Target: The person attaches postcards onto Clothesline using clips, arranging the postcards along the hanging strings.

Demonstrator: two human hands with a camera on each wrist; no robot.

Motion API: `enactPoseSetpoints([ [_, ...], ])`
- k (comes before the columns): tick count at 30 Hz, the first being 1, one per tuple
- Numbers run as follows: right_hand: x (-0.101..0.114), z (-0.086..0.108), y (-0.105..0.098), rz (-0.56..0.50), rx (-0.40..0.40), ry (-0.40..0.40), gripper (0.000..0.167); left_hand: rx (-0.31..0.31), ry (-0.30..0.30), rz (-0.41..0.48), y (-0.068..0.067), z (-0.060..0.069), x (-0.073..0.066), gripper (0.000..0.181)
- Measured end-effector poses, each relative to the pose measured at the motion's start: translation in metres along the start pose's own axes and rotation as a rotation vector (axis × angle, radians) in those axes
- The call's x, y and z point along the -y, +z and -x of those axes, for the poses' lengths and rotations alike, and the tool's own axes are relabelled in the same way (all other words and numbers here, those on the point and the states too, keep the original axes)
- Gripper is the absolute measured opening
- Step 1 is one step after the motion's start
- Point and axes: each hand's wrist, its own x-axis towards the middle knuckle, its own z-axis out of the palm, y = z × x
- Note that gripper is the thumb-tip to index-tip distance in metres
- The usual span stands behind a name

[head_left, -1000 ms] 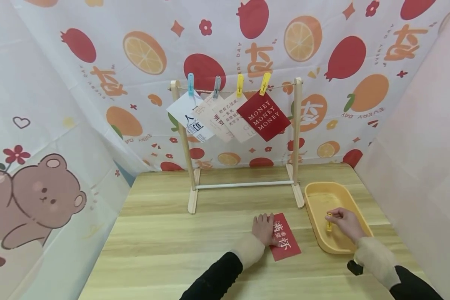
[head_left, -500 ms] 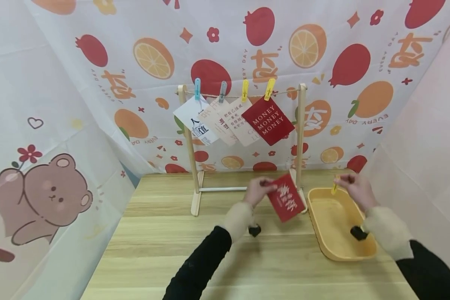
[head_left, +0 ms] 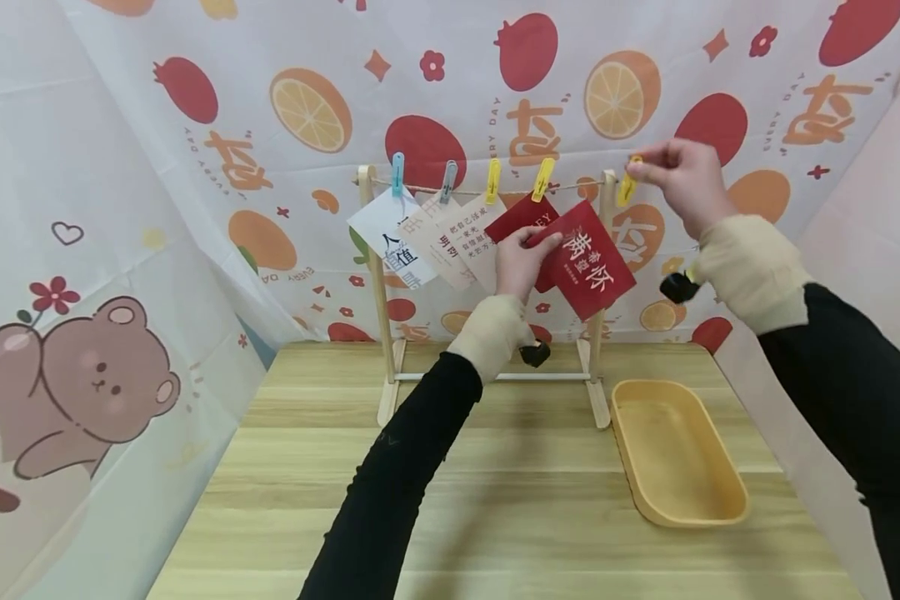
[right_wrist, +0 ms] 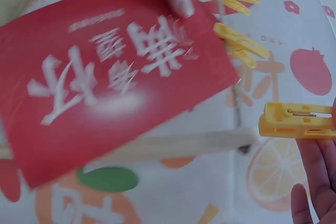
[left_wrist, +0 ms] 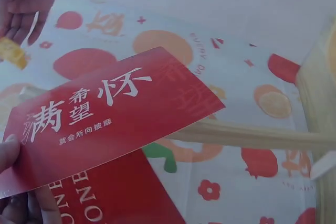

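My left hand pinches a red card with white characters by its left corner. This card hangs in front of the red MONEY card and covers much of it. To the right, my right hand pinches a yellow clothespin beside the top of the rack's right post. In the right wrist view that clothespin has nothing between its tips. Along the string, a blue, a grey and two yellow clothespins hold several cards.
A wooden rack with a white lower bar stands at the back of the wooden table. A yellow tray sits at the table's right. Fruit-printed cloth hangs close behind the rack.
My left hand has lifted the red card off the table up to the string. My right hand has carried the yellow clothespin up from the tray to the rack's right post.
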Motion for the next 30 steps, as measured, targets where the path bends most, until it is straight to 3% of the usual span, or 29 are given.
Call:
enactPoseSetpoints([
  [6, 0.018, -0.028, 0.016, -0.035, -0.04, 0.058, 0.023, -0.034, -0.05, 0.089, 0.008, -0.011, -0.011, 0.024],
  [13, 0.012, -0.048, 0.032, -0.048, -0.05, 0.067, 0.024, -0.077, -0.1, 0.123, 0.013, -0.015, -0.011, 0.021],
  [19, 0.001, -0.049, 0.038, 0.031, -0.037, 0.052, 0.023, -0.084, -0.11, 0.1, 0.017, -0.012, -0.008, 0.02],
  [30, -0.001, -0.047, 0.04, 0.088, 0.009, 0.131, 0.035, -0.138, -0.085, 0.112, 0.02, -0.016, -0.01, 0.019],
])
